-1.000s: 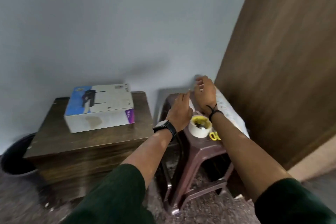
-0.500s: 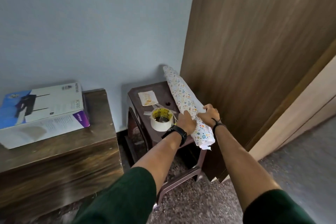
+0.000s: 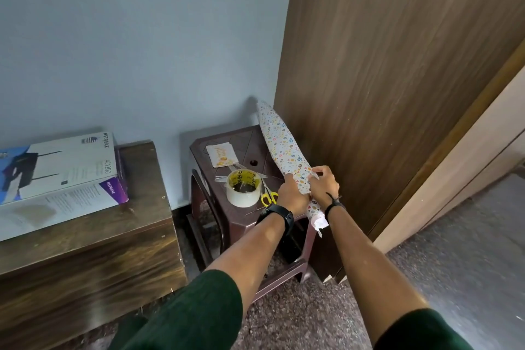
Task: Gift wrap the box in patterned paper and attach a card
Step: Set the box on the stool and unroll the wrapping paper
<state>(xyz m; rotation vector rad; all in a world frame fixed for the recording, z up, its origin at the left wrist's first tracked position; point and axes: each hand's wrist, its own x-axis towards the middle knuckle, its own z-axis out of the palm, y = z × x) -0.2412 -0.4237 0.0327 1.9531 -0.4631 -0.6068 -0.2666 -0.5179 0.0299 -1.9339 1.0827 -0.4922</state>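
Wrapping not begun: our left hand [image 3: 291, 197] and right hand [image 3: 324, 187] both grip paper roll [image 3: 284, 148]. Box [image 3: 59, 176] unwrapped far left; card [image 3: 223, 155], tape [image 3: 243, 187], scissors [image 3: 268, 197] just left.

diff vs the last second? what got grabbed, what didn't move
Both hands came back from the stool's far end and took hold of the patterned paper roll at its near end: left hand grips it, right hand pinches its loose edge. The camera also swung right. Tape roll, scissors and card stay on the stool; the box stays on the wooden cabinet.
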